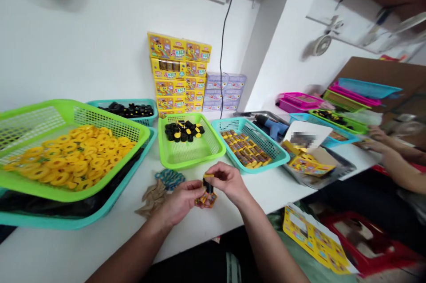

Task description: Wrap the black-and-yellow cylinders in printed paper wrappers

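My left hand (pixel 179 203) and my right hand (pixel 228 182) meet over the white table (pixel 199 229) near its front edge. Both pinch a small toy piece (pixel 207 192), black and yellow with an orange printed card under it. The left fingers grip it from the left, the right fingers close on its top from above. Just behind stands a small green basket (pixel 189 152) with several black and yellow wheels (pixel 184 131). A teal basket (pixel 266 159) to its right holds several small printed packets (pixel 244 147).
A big green basket (pixel 40 185) of yellow rings (pixel 71 156) rests on a teal tray at left. A teal basket of black parts (pixel 128 109) and stacked yellow boxes (pixel 178 72) stand at the wall. Another person's arms (pixel 391 152) are at right. Printed cards (pixel 314 238) lie low right.
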